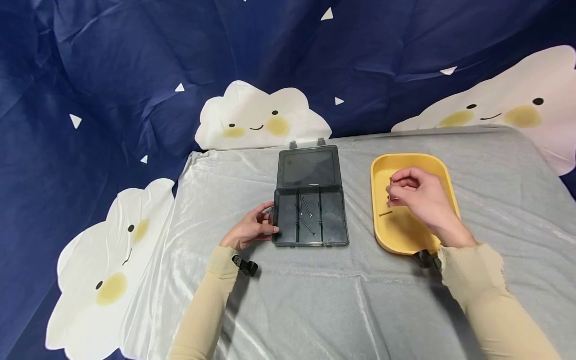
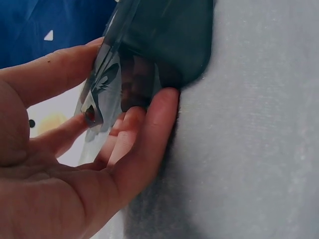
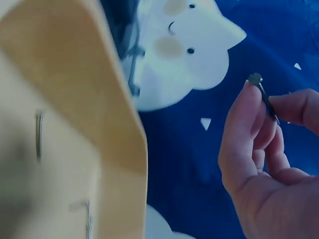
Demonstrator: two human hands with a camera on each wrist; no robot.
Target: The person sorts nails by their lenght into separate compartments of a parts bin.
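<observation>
A creased grey cloth (image 1: 306, 295) is spread flat, its sheen caught by the light. Beyond its far edge, a wrinkled dark-blue backdrop (image 1: 135, 45) is dotted with white triangles (image 1: 327, 15). Smiling clouds are shown behind the far edge (image 1: 256, 107), the far right corner (image 1: 495, 100) and the left edge (image 1: 85, 255).

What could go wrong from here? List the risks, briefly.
The slim, straight metal fastener pinched in the right hand could slip and drop into the yellow, rounded-rectangular plastic tray.

If the left hand, gripping one edge of the dark, translucent, rectangular plastic box, tugs, the box might slide on the grey cloth and jostle the loose metal fasteners in its middle compartment.
</observation>
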